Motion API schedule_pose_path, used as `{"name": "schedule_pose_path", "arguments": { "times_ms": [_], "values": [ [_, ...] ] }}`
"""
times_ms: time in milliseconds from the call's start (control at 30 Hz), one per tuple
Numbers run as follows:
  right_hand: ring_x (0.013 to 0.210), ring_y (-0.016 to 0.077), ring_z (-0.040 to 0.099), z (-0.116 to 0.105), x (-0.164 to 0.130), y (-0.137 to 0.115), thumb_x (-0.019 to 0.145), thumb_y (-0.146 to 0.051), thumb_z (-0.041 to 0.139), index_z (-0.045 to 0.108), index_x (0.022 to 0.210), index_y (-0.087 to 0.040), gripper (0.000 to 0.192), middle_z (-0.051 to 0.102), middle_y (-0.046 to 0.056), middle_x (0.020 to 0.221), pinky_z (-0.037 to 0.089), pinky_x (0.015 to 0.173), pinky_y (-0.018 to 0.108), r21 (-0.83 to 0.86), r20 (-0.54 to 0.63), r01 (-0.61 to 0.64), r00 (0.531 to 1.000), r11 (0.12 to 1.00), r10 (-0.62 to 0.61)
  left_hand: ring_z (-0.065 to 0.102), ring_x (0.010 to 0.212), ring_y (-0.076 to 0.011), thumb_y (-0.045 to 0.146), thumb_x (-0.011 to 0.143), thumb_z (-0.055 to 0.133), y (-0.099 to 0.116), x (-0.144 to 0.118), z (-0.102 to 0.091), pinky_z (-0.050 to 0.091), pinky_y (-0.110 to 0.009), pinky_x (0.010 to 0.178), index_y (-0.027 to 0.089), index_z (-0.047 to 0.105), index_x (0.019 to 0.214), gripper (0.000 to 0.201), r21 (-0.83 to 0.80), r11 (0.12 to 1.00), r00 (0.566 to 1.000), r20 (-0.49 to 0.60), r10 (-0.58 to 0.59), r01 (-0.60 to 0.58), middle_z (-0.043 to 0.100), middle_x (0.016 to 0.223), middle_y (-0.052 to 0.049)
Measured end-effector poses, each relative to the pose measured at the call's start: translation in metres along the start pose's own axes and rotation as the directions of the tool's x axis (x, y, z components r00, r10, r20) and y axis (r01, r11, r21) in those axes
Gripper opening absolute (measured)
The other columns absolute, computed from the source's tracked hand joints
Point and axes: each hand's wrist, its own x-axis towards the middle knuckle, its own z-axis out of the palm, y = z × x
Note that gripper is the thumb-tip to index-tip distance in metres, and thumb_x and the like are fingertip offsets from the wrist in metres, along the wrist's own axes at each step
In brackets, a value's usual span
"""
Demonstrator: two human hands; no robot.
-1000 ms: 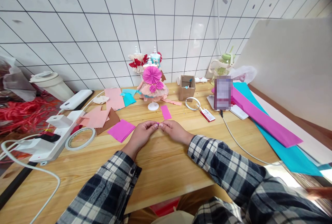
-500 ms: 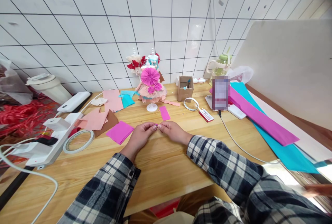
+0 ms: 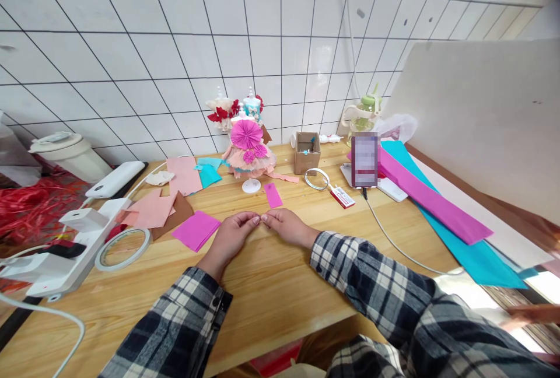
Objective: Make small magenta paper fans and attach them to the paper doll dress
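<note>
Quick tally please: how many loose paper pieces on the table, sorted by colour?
Magenta paper: 3 (square, small strip, long sheet)
Pale pink paper: 2 ()
Teal paper: 2 (small piece, long sheet)
Brown paper: 1
Total: 8

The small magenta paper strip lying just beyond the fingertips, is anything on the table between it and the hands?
Nothing visible does. The left hand and right hand meet fingertip to fingertip, and only bare wooden table lies between them and the magenta paper strip.
</note>
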Motion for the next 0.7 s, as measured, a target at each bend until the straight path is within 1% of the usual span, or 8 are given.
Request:
{"name": "schedule_pose_path", "arguments": {
  "times_ms": [100, 233, 400, 433, 500, 600, 667, 700],
  "values": [
    [0.062, 0.0105, 0.046, 0.000, 0.000, 0.000, 0.091, -0.039, 0.040, 0.053, 0.066, -0.016, 0.036, 0.051, -0.003, 0.061, 0.034, 0.063, 0.023, 0.000, -0.052, -0.004, 0.999, 1.000, 0.004, 0.062, 0.082, -0.0213, 0.053, 0.070, 0.065, -0.001, 0.001, -0.002, 0.044, -0.030, 0.077, 0.016, 0.070, 0.089, 0.042, -0.013, 1.000, 1.000, -0.012, -0.007, 0.006, 0.072, 0.090, -0.006],
    [0.068, 0.0119, 0.052, -0.001, 0.000, -0.002, 0.092, -0.040, 0.038, 0.059, 0.071, -0.016, 0.038, 0.057, -0.001, 0.067, 0.038, 0.069, 0.024, 0.047, -0.108, -0.005, 0.994, 0.999, 0.010, 0.062, 0.084, -0.0211, 0.052, 0.070, 0.067, 0.001, 0.002, -0.004, 0.044, -0.030, 0.078, 0.017, 0.070, 0.088, 0.039, -0.034, 0.999, 0.998, -0.066, -0.017, 0.015, 0.072, 0.091, -0.005],
    [0.083, 0.0147, 0.058, -0.002, -0.003, -0.005, 0.091, -0.046, 0.040, 0.063, 0.093, -0.017, 0.038, 0.067, 0.004, 0.090, 0.042, 0.075, 0.026, 0.060, -0.153, 0.016, 0.988, 0.998, -0.007, 0.061, 0.084, -0.0221, 0.050, 0.067, 0.069, 0.007, 0.000, -0.003, 0.045, -0.031, 0.078, 0.015, 0.069, 0.087, 0.041, -0.072, 0.997, 0.996, -0.088, -0.006, 0.000, 0.071, 0.091, -0.008],
    [0.085, 0.0150, 0.059, -0.004, -0.004, -0.006, 0.091, -0.046, 0.040, 0.062, 0.099, -0.018, 0.037, 0.067, 0.004, 0.094, 0.042, 0.076, 0.026, 0.022, -0.169, 0.022, 0.985, 1.000, -0.018, 0.061, 0.084, -0.0219, 0.050, 0.067, 0.069, 0.008, 0.000, -0.003, 0.045, -0.031, 0.078, 0.015, 0.069, 0.087, 0.040, -0.072, 0.997, 0.996, -0.089, -0.004, -0.003, 0.070, 0.090, -0.008],
    [0.087, 0.0159, 0.060, -0.011, -0.006, -0.007, 0.091, -0.046, 0.042, 0.060, 0.107, -0.020, 0.035, 0.067, 0.005, 0.098, 0.042, 0.075, 0.026, -0.118, -0.216, -0.002, 0.976, 0.993, -0.023, 0.060, 0.082, -0.0208, 0.050, 0.067, 0.070, 0.009, 0.000, -0.003, 0.045, -0.030, 0.076, 0.015, 0.068, 0.086, 0.040, -0.071, 0.997, 0.996, -0.093, -0.005, -0.002, 0.070, 0.088, -0.007],
    [0.084, 0.0180, 0.061, -0.025, -0.007, -0.005, 0.089, -0.046, 0.046, 0.058, 0.110, -0.022, 0.034, 0.068, 0.006, 0.096, 0.041, 0.073, 0.027, -0.324, -0.264, -0.120, 0.964, 0.938, 0.032, 0.060, 0.079, -0.0195, 0.051, 0.065, 0.070, 0.008, 0.000, -0.003, 0.045, -0.029, 0.074, 0.015, 0.067, 0.084, 0.041, -0.074, 0.997, 0.995, -0.101, 0.000, -0.007, 0.069, 0.086, -0.006],
    [0.084, 0.0188, 0.060, -0.033, -0.006, -0.003, 0.088, -0.043, 0.049, 0.058, 0.111, -0.022, 0.032, 0.068, 0.006, 0.096, 0.041, 0.074, 0.028, -0.362, -0.247, -0.143, 0.968, 0.921, 0.053, 0.060, 0.079, -0.0195, 0.051, 0.064, 0.071, 0.008, 0.000, -0.003, 0.045, -0.029, 0.074, 0.015, 0.067, 0.084, 0.041, -0.084, 0.996, 0.995, -0.100, 0.003, -0.012, 0.069, 0.086, -0.006],
    [0.087, 0.0190, 0.060, -0.035, -0.006, -0.001, 0.087, -0.039, 0.052, 0.058, 0.112, -0.022, 0.031, 0.067, 0.006, 0.100, 0.041, 0.076, 0.029, -0.346, -0.230, -0.121, 0.972, 0.931, 0.041, 0.060, 0.079, -0.0196, 0.051, 0.064, 0.071, 0.008, 0.000, -0.003, 0.045, -0.029, 0.075, 0.015, 0.066, 0.084, 0.041, -0.094, 0.996, 0.995, -0.096, 0.002, -0.011, 0.069, 0.086, -0.006]
  ]
}}
